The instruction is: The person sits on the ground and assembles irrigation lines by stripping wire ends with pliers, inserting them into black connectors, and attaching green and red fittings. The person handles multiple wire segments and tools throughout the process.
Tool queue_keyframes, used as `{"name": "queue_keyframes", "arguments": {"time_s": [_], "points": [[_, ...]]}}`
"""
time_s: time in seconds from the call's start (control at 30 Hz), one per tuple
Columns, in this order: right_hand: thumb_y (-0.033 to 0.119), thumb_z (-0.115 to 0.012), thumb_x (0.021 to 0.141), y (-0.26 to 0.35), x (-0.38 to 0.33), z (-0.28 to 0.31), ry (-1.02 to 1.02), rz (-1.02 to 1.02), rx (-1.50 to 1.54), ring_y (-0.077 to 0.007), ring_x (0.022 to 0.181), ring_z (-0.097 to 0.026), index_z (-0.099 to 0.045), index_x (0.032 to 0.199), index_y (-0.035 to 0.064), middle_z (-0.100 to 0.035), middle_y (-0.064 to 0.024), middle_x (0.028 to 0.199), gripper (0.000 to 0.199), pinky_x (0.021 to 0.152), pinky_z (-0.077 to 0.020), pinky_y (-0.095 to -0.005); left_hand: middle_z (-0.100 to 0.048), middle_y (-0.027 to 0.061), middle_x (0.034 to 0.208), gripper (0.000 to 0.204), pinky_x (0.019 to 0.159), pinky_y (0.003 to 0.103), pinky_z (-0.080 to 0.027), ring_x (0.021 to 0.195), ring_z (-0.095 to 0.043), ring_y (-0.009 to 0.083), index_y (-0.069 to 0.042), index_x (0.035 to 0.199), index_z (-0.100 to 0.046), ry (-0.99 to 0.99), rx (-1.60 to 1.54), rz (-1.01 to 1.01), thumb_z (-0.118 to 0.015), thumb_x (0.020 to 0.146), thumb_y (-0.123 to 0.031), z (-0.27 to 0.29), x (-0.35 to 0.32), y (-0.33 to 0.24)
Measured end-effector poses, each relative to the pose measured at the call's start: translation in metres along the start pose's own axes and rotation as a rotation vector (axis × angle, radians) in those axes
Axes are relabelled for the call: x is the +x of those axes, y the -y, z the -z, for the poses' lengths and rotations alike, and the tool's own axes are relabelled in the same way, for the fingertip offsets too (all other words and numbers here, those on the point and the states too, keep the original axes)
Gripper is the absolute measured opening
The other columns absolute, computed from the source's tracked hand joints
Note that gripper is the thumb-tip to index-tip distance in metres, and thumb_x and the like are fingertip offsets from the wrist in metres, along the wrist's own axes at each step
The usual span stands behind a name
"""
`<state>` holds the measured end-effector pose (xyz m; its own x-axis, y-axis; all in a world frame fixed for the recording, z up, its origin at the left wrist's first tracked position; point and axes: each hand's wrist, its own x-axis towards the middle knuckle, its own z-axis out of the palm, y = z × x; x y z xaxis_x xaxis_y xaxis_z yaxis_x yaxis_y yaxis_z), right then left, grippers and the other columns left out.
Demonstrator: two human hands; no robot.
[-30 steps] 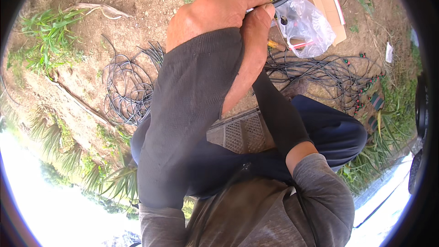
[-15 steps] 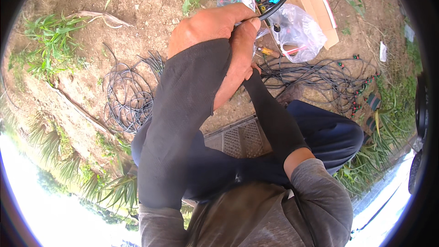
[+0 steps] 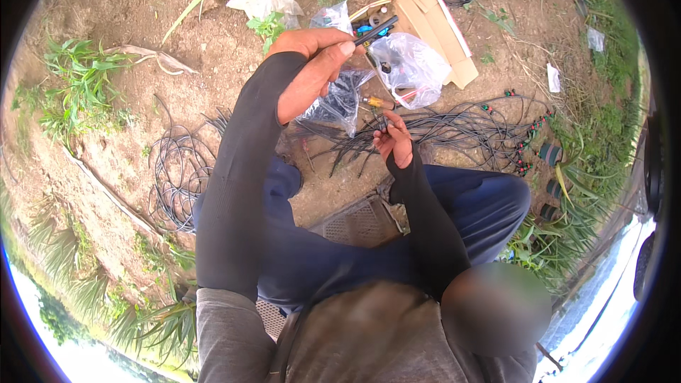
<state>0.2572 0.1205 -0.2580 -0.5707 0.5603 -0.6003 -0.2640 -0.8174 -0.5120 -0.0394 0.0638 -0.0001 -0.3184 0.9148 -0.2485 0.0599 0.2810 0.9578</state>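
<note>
My left hand (image 3: 316, 71), in a black arm sleeve, is closed on a short piece of black tube (image 3: 379, 30). The tube's free end points up and right, over the bags and cardboard. Lower and to the right, my right hand (image 3: 397, 143) has its fingers curled round a small dark piece (image 3: 383, 125), too small to name. The two hands are apart. Just above my right hand lies a tool with a yellow-orange handle (image 3: 378, 102). Between my hands is a clear plastic bag of black pieces (image 3: 342, 99).
An open cardboard box (image 3: 443, 32) and a clear bag (image 3: 411, 67) lie ahead. Thin black tubing (image 3: 472, 128) with red and green fittings (image 3: 526, 149) spreads to the right. More tubing (image 3: 177, 170) is coiled at left. A perforated crate (image 3: 358, 225) sits between my legs.
My hands have drawn apart. My right hand, mostly hidden behind my left forearm before, now shows with a small dark piece. My left hand still holds the tube, now lower and further left in view.
</note>
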Motion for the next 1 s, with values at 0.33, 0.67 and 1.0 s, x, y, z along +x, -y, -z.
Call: {"name": "queue_keyframes", "arguments": {"time_s": [0.33, 0.67, 1.0], "points": [[0.010, -0.052, 0.094, 0.122, -0.140, -0.125, 0.332, 0.282, 0.051, -0.0213, 0.087, -0.063, -0.053, 0.116, 0.0076, -0.059, -0.0071, 0.089, 0.022, 0.073, -0.0520, -0.0328, -0.046, -0.0039, 0.060, 0.028, 0.055, 0.021, -0.039, 0.053, -0.043, 0.0053, -0.004, 0.116, -0.063, 0.310, -0.178, 0.048, -0.047, 0.097, -0.019, -0.065, -0.064, -0.025], [0.008, -0.059, 0.093, 0.134, -0.243, -0.117, 0.283, 0.462, -0.186, -0.0161, 0.079, -0.061, -0.056, 0.107, 0.0058, -0.065, -0.0162, 0.099, 0.015, 0.066, -0.0452, -0.0253, -0.050, -0.0076, 0.069, 0.031, 0.051, 0.019, -0.027, 0.055, -0.036, 0.0016, -0.003, 0.119, -0.060, 0.159, -0.127, -0.063, -0.051, 0.096, -0.021, -0.143, -0.164, -0.026], [0.007, -0.063, 0.090, 0.103, -0.308, -0.111, 0.192, 0.439, -0.454, -0.0092, 0.073, -0.056, -0.058, 0.100, 0.0000, -0.061, -0.0037, 0.081, 0.014, 0.067, -0.0457, -0.0235, -0.059, -0.0001, 0.080, 0.025, 0.064, 0.022, -0.042, 0.072, -0.049, 0.0076, -0.001, 0.111, -0.064, 0.188, -0.122, -0.020, -0.056, 0.095, -0.019, -0.173, -0.226, -0.027]]}}
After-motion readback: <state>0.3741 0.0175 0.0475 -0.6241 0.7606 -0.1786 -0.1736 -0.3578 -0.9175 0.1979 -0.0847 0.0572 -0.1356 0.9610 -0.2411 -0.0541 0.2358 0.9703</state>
